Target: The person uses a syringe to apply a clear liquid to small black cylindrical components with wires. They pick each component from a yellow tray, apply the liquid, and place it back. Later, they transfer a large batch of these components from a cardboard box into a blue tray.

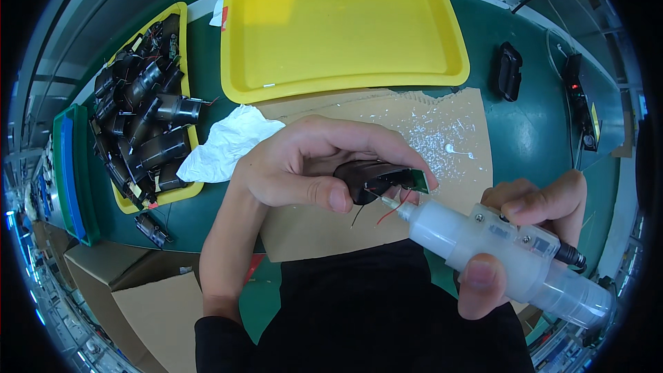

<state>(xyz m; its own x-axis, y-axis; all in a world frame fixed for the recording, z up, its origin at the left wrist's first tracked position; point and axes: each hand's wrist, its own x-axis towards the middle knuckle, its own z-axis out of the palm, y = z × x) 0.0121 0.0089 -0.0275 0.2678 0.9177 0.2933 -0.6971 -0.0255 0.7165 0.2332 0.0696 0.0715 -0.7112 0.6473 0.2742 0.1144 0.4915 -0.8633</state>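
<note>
Fingers of the left hand point(311, 166) were curled around a small black part point(376, 178) with thin red and black wires, held above a sheet of cardboard point(456, 131) speckled with white drips. The right hand point(532, 235) gripped a translucent white glue dispenser point(497, 249), its nozzle touching the part's edge. An empty yellow tray point(345, 27) sat beyond, a smaller tray of black parts point(141, 117) far left, beside crumpled white paper point(224, 141).

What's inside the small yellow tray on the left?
The small yellow tray holds a heap of black motor-like parts with wires. Its floor and any lower layers are covered.
</note>
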